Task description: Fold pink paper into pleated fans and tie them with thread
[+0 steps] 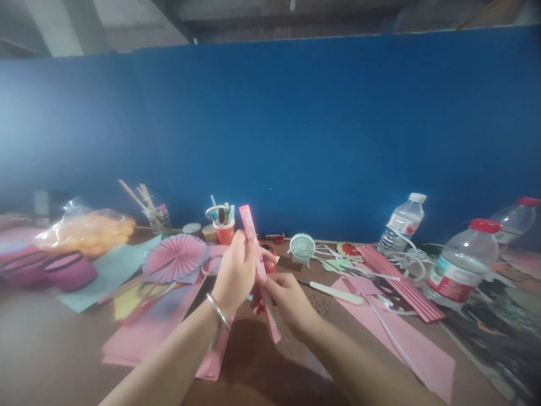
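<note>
Both hands grip one narrow strip of folded pink paper (246,221), held tilted above the brown table. My left hand (239,268), with a silver bangle at the wrist, is closed around its upper part. Lower down, my right hand (284,299) pinches the strip between thumb and fingers, and its bottom end sticks out below. Behind the left forearm, another pink folded piece (211,363) rests on the table. A round pleated pink paper fan (176,257) lies to the left of my hands.
Pink paper sheets (406,344), a white-handled knife (336,293) and a pleated pink strip (401,282) lie on the right. Plastic bottles (462,262) stand beyond. A small green fan (302,247) and a red cup of pens (224,232) stand at the back, before a blue wall (270,129).
</note>
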`<state>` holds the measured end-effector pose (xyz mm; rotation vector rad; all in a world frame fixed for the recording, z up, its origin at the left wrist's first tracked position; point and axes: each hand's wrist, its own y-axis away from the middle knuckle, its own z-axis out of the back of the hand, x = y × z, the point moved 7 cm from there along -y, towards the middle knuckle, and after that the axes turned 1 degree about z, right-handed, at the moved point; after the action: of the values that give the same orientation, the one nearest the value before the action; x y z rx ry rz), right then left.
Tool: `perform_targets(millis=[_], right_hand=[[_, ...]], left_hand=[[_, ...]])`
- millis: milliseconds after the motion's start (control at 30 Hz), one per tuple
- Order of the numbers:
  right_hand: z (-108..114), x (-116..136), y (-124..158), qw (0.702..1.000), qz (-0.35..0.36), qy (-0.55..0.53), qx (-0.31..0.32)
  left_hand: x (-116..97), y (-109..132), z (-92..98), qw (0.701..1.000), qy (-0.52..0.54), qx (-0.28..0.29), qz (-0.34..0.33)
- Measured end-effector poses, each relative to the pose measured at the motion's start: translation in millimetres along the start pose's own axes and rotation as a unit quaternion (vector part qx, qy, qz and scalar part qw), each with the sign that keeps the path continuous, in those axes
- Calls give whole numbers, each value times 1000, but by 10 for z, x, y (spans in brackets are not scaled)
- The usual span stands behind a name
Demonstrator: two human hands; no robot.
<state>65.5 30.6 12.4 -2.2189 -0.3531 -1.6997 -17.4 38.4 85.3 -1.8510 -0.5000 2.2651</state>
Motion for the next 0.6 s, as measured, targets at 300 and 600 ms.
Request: perform_targets(millis=[300,600], right_hand=[[-172,-10,34,993,7,-65,102],[-28,-71,-17,989,-78,8,128]], left_hand=[[82,-166,324,993,81,-82,15],[116,-215,253,991,129,15,43]])
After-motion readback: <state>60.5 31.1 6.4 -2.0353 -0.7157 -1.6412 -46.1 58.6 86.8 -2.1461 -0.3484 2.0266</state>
